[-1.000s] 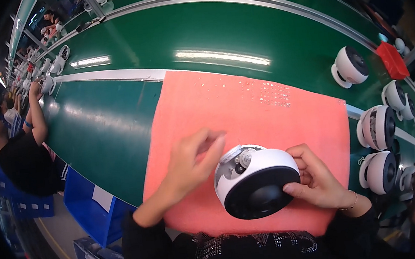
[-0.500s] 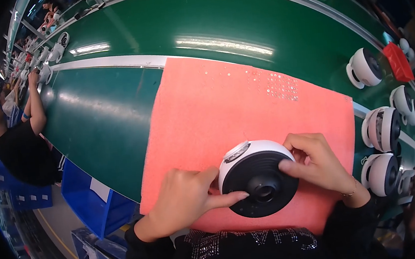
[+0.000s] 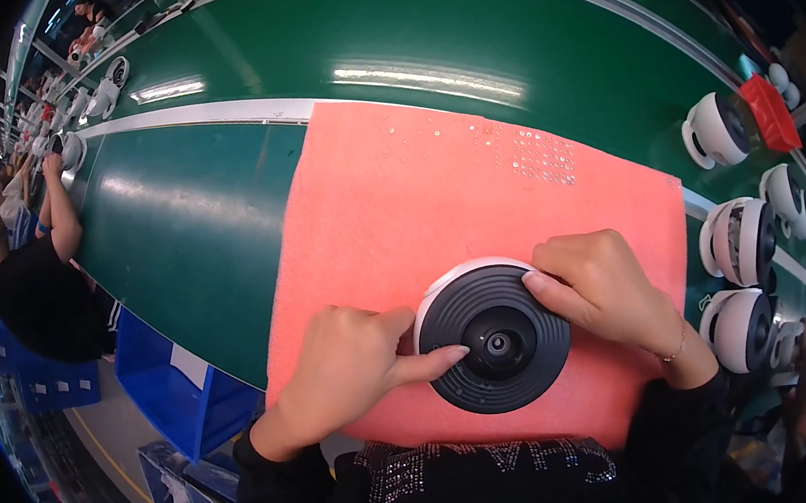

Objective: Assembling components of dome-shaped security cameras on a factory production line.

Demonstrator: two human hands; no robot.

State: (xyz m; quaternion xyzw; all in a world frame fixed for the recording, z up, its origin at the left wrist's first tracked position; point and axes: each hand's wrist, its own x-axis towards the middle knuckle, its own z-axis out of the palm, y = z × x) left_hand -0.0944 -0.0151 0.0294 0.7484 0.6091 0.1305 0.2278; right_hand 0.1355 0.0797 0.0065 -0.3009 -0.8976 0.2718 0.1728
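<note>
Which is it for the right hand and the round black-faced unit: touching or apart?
Touching. The head view shows the right hand gripping the round black-faced unit, its thumb laid over the upper-right rim.

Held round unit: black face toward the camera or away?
Toward it: round unit shows its ribbed black face and centre recess, left hand and right hand on opposite sides.

most of the white shell (image 3: 459, 271) is hidden behind the ribbed black disc (image 3: 497, 343)
</note>
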